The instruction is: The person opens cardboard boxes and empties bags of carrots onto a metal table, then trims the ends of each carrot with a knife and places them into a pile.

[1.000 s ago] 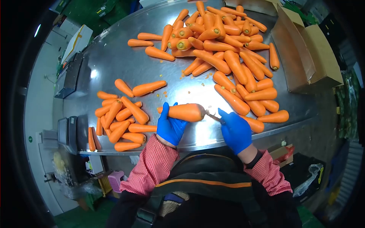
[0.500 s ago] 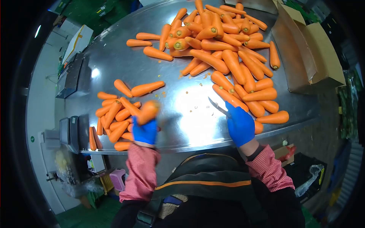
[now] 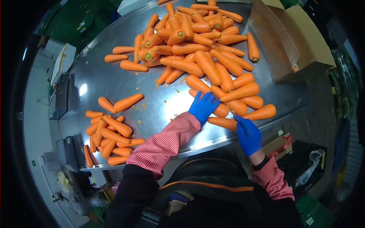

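My left hand [image 3: 204, 107], in a blue glove, lies on a carrot [image 3: 221, 110] at the near edge of the large carrot pile [image 3: 207, 66], its fingers spread over it. My right hand [image 3: 248, 133], also gloved in blue, is closed around a small knife [image 3: 235, 116], of which only a little shows. The knife's tip is beside the right end of another carrot [image 3: 220, 123], which lies nearest the table's front edge. A smaller group of carrots [image 3: 110, 133] lies on the left side of the metal table [image 3: 152, 121].
An open cardboard box [image 3: 281, 45] stands at the table's right side. Small orange trimmings are scattered on the metal. Dark trays [image 3: 67, 152] are at the left edge. Below the table on the right is a box with red plastic [image 3: 279, 146].
My left hand has moved from the left group to the large pile, and the carrot it held is out of it. My right hand stays by the pile with the knife. The view has shifted.
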The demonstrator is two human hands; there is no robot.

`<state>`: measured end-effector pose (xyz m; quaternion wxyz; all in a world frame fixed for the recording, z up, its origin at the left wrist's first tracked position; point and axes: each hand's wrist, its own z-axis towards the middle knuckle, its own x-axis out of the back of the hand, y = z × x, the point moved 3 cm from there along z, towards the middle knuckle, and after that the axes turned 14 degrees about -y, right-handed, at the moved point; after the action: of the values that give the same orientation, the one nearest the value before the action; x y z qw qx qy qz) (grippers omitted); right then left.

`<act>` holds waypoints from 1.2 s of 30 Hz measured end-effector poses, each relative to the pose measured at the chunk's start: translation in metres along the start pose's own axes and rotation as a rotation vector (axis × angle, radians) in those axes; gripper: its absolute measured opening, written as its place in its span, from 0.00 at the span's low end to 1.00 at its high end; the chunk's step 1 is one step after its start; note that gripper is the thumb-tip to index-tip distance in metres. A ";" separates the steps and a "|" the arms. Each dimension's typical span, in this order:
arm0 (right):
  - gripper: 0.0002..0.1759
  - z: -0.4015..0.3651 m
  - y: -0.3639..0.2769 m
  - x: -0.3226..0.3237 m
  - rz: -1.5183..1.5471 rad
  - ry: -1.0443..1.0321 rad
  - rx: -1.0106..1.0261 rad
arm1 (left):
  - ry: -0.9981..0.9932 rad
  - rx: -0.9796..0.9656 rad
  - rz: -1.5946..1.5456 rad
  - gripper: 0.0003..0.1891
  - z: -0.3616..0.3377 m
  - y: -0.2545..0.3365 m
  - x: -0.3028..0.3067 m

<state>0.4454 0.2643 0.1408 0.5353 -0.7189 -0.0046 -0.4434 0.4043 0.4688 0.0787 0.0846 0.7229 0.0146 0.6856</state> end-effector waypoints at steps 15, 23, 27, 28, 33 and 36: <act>0.16 0.016 -0.039 0.014 -0.187 -0.031 0.233 | 0.080 0.377 -1.183 0.34 -0.086 -0.002 0.081; 0.11 0.039 -0.076 -0.001 -0.654 -0.066 0.413 | -0.025 0.369 -1.184 0.34 -0.123 0.014 0.094; 0.10 0.060 -0.039 -0.002 -0.477 -0.282 0.194 | 0.042 0.412 -1.318 0.36 -0.139 0.016 0.099; 0.20 0.063 -0.028 0.000 -0.336 -0.221 0.152 | 0.090 0.417 -1.398 0.37 -0.142 0.015 0.101; 0.18 0.037 -0.045 -0.021 -0.097 -0.036 0.336 | 0.798 0.441 -2.447 0.28 -0.145 -0.006 0.079; 0.24 0.023 -0.067 -0.039 -0.220 -0.097 0.435 | 0.909 0.317 -2.693 0.30 -0.148 -0.001 0.070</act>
<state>0.4043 0.3289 0.1665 0.6253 -0.6022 -0.2037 -0.4525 0.2611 0.4941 0.1548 0.5671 -0.1188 0.7779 0.2431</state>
